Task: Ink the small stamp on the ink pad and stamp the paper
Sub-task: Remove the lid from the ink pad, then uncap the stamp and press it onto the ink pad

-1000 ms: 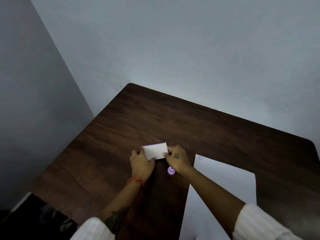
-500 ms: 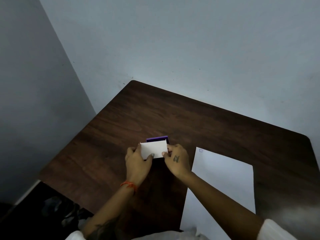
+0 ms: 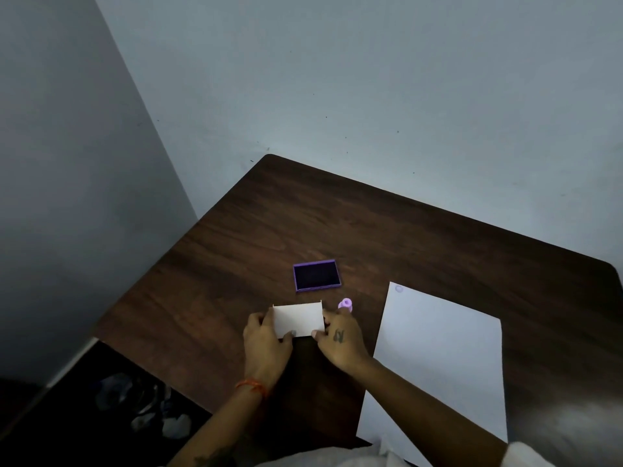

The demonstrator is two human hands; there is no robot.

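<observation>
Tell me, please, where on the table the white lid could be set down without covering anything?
Bare wood lies left of the ink pad toward the table edge, and beyond the pad toward the wall. It is crowded between the white lid, small stamp and paper.

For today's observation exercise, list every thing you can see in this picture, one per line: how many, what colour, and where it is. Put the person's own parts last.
Table: one, dark brown wood, in a corner between two walls.
Ink pad: one, purple rim with dark pad, uncovered, mid-table beyond the hands.
Small stamp: one, light purple, on the table just beyond the right hand.
Paper: one white sheet, right side of the table, a faint round mark at its far left corner.
White lid: one, held between both hands.
Walls: two, pale grey.
Left hand: orange wrist thread, gripping the lid's left edge.
Right hand: gripping the lid's right edge.
</observation>
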